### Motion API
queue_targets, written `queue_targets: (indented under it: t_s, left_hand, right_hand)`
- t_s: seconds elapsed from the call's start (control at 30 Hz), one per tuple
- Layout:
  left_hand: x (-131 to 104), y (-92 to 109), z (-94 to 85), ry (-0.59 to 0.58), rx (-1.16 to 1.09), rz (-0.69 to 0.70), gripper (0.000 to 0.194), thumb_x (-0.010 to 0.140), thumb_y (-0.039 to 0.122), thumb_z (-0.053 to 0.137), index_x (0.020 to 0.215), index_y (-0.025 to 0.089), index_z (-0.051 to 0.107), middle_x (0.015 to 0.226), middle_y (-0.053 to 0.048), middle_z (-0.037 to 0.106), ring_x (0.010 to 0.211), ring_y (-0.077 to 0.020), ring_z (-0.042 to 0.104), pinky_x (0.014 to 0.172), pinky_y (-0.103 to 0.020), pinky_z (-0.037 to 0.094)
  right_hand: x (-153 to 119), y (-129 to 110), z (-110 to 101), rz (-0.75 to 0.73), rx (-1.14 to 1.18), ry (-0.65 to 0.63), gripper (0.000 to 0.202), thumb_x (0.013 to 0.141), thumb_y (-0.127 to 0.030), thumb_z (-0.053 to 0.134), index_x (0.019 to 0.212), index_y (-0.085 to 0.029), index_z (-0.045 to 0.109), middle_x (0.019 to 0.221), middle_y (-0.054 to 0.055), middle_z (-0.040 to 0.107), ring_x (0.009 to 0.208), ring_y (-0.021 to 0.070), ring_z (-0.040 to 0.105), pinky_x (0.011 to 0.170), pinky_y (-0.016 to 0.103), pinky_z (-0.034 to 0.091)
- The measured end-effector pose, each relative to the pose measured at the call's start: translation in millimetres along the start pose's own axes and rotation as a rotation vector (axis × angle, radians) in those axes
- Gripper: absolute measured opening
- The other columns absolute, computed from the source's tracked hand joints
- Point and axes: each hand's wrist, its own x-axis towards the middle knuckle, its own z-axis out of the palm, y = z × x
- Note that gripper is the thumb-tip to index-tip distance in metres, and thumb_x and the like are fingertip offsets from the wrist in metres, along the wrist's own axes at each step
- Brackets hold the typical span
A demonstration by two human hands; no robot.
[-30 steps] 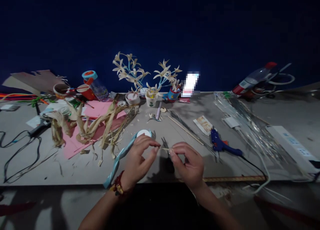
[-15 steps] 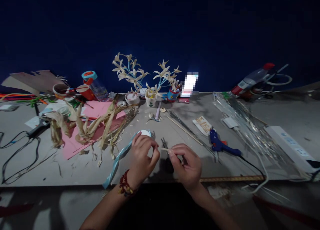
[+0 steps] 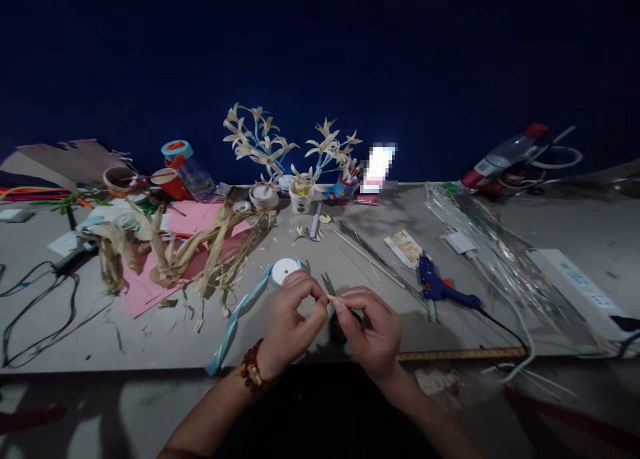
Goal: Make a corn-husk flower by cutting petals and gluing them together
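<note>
Head | pale strip (image 3: 332, 299) between both hands, above scissors (image 3: 327, 284) | right hand (image 3: 376, 332) pinches it; left hand (image 3: 294, 316) curled at its tip, grip unclear | likely light, fragile; pinch softly near an end

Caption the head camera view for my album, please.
Two hands pinch a small pale strip above scissors, beside a ribbon spool.

Right of the white spool (image 3: 287, 270) are a cream strip (image 3: 331, 298) and blue glue gun (image 3: 444, 290), left, pale-blue ribbon (image 3: 231, 324) and pink paper (image 3: 143, 298).
</note>
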Motion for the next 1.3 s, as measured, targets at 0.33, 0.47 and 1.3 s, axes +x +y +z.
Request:
queue_targets:
  t_s: [0.33, 0.47, 1.3]
  left_hand:
    - [2, 8, -8.7, -0.072, 0.025, 0.056, 0.008, 0.091, 0.022, 0.056, 0.085, 0.022, 0.06, 0.081, -0.003, 0.069, 0.082, -0.0207, 0.064, 0.104, -0.046, 0.042]
    - [3, 6, -1.6, -0.011, 0.053, 0.062, 0.018, 0.091, 0.019, 0.053, 0.074, 0.023, 0.055, 0.07, 0.0, 0.062, 0.073, -0.0186, 0.06, 0.102, -0.045, 0.045]
    - [-3, 13, -7.0, 0.036, 0.371, 0.24, 0.014, 0.086, 0.01, 0.064, 0.092, 0.023, 0.062, 0.086, -0.001, 0.074, 0.091, -0.0216, 0.067, 0.117, -0.059, 0.029]
  right_hand:
    - [4, 0, 1, 0.04, 0.036, 0.041, 0.013, 0.088, -0.012, 0.064, 0.08, -0.022, 0.065, 0.073, 0.002, 0.068, 0.069, 0.0176, 0.067, 0.065, 0.03, 0.056]
    - [1, 1, 1, -0.01, -0.012, 0.035, 0.013, 0.088, -0.01, 0.064, 0.082, -0.022, 0.067, 0.073, 0.002, 0.069, 0.069, 0.018, 0.067, 0.064, 0.031, 0.056]
    - [13, -7, -7, -0.02, -0.078, -0.098, 0.011, 0.088, -0.012, 0.062, 0.089, -0.023, 0.066, 0.079, 0.003, 0.071, 0.072, 0.0178, 0.068, 0.067, 0.03, 0.056]
